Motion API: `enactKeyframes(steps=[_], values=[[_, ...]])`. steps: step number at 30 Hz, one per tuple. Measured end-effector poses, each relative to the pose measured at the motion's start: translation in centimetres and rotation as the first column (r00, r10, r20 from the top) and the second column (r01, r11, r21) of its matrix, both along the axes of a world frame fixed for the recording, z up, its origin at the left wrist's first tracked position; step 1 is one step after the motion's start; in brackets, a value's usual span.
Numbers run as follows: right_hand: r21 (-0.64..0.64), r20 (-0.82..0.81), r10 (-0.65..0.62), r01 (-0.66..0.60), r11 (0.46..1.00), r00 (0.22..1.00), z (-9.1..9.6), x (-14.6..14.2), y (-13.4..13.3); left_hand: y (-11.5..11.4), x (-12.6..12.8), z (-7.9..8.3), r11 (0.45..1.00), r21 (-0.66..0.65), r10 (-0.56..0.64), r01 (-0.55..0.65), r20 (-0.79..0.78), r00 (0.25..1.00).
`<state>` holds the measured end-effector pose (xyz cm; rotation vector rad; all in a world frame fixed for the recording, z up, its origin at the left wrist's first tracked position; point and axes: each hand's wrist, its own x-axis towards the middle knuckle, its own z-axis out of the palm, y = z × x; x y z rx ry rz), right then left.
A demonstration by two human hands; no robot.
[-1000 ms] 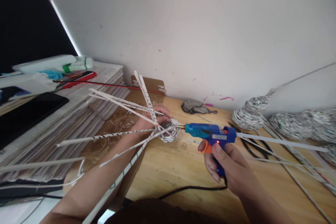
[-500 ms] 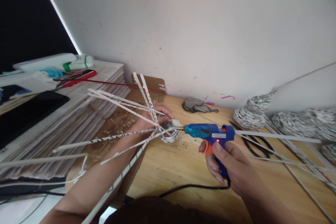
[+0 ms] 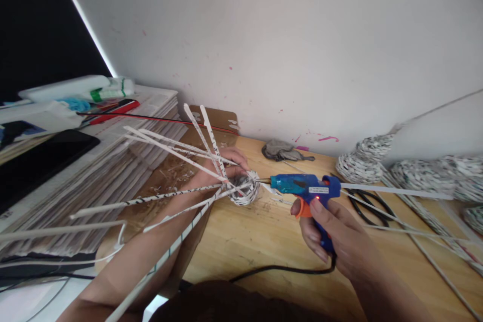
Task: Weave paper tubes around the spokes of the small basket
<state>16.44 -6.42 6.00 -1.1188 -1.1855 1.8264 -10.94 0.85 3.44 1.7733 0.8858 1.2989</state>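
My left hand [image 3: 219, 168] grips a small woven bundle of rolled newspaper tubes [image 3: 245, 190], whose long loose ends fan out to the left over my forearm. My right hand [image 3: 332, 234] is closed round the handle of a blue hot glue gun [image 3: 307, 186], with a finger on its orange trigger. A white glue stick [image 3: 392, 191] juts from the gun's rear. The gun's brass nozzle points left, a short gap from the woven bundle. Its black cord [image 3: 279, 270] trails across the wooden table [image 3: 264, 241].
A tall stack of newspapers [image 3: 113, 161] fills the left, with a black tablet [image 3: 41, 158], a red tool and white rolls on top. A grey rag [image 3: 281, 151] lies by the wall. Finished woven paper shapes [image 3: 362, 161], loose paper tubes and black scissors [image 3: 362, 206] lie right.
The glue gun has drawn back a little to the right, so its nozzle no longer touches the woven bundle. My left hand has hardly moved.
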Motion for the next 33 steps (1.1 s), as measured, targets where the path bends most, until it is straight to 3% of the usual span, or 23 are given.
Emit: enactKeyframes(steps=[10, 14, 18, 22, 26, 29, 33], values=[[0.142, 0.066, -0.091, 0.081, 0.987, 0.994, 0.7, -0.1, -0.6, 0.2, 0.2, 0.3, 1.0, -0.011, 0.029, -0.029, 0.011, 1.0], [0.274, 0.221, -0.141, 0.078, 0.959, 0.965, 0.3, 0.3, -1.0, 0.2, 0.2, 0.5, 0.999, -0.012, 0.044, -0.044, -0.004, 0.999], [0.458, 0.374, -0.169, -0.024, 0.888, 0.912, -0.2, 0.7, -1.1, 0.2, 0.2, 0.5, 0.999, -0.007, 0.033, -0.033, -0.022, 0.999], [0.542, 0.437, -0.217, -0.063, 0.838, 0.873, 0.0, 0.7, -1.1, 0.3, 0.2, 0.3, 1.0, 0.004, 0.027, -0.027, -0.034, 0.999], [0.655, 0.515, -0.295, -0.147, 0.741, 0.805, 0.5, 0.4, -1.1, 0.4, 0.2, 0.2, 1.0, 0.026, 0.015, -0.014, -0.043, 0.999], [0.702, 0.553, -0.342, -0.204, 0.682, 0.76, 0.7, 0.3, -1.1, 0.3, 0.3, 0.2, 1.0, 0.015, 0.02, -0.019, -0.047, 0.999], [0.724, 0.577, -0.37, -0.246, 0.645, 0.728, 0.7, 0.4, -1.2, 0.4, 0.2, 0.1, 1.0, 0.012, 0.023, -0.022, -0.068, 0.997]])
